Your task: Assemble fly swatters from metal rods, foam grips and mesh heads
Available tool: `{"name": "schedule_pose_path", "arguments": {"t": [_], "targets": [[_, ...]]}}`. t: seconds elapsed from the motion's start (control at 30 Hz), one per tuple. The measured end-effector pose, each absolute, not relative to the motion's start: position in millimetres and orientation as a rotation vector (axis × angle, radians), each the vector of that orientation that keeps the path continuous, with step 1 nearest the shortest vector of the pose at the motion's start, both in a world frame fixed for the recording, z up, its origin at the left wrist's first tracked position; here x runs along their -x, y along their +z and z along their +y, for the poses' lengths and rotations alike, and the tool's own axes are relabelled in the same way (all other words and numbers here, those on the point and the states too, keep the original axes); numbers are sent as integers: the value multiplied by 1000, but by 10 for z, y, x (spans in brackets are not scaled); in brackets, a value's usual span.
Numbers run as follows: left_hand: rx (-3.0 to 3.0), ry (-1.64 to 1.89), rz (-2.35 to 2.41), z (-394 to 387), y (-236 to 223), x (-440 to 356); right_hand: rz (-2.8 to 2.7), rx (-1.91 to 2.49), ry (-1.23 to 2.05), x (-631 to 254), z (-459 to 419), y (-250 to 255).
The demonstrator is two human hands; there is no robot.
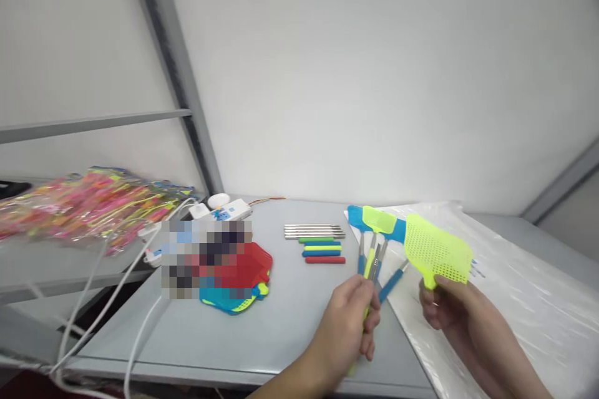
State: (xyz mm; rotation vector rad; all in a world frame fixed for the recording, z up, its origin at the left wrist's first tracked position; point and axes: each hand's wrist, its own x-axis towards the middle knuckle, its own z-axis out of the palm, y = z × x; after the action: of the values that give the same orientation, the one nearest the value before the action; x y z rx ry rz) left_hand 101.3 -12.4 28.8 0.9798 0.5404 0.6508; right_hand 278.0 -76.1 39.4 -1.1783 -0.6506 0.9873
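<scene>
My left hand (349, 324) grips several thin metal rods with blue and yellow-green handles close to the grey table (262, 340). A small neon-yellow swatter head (379, 219) and a blue swatter head (356, 217) stand at the upper ends of these rods. My right hand (452, 312) holds a neon-yellow perforated fly swatter head (437, 249) by its lower end, above a white plastic sheet (519, 293). A blue foam grip (391, 284) shows between my hands. Red, blue and yellow swatter heads (238, 299) lie in a pile on the table, partly hidden by a pixelated patch.
Bare metal rods (314, 231) lie side by side beyond my hands, above a row of red, yellow, blue and green foam grips (322, 250). A white power strip (229, 211) sits at the back, with white cables (107, 287) trailing left. Bagged colourful swatters (88, 209) lie on a left shelf.
</scene>
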Motion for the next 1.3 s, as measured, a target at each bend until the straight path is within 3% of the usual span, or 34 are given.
{"name": "schedule_pose_path", "arguments": {"t": [0.23,1.3], "targets": [[-1295,338,486,-153,150,-822,-550,910,1130,-2677,-716,263],[-1349,251,535,-128,226,-848,-784,1070,987,-2738,-686,200]]}}
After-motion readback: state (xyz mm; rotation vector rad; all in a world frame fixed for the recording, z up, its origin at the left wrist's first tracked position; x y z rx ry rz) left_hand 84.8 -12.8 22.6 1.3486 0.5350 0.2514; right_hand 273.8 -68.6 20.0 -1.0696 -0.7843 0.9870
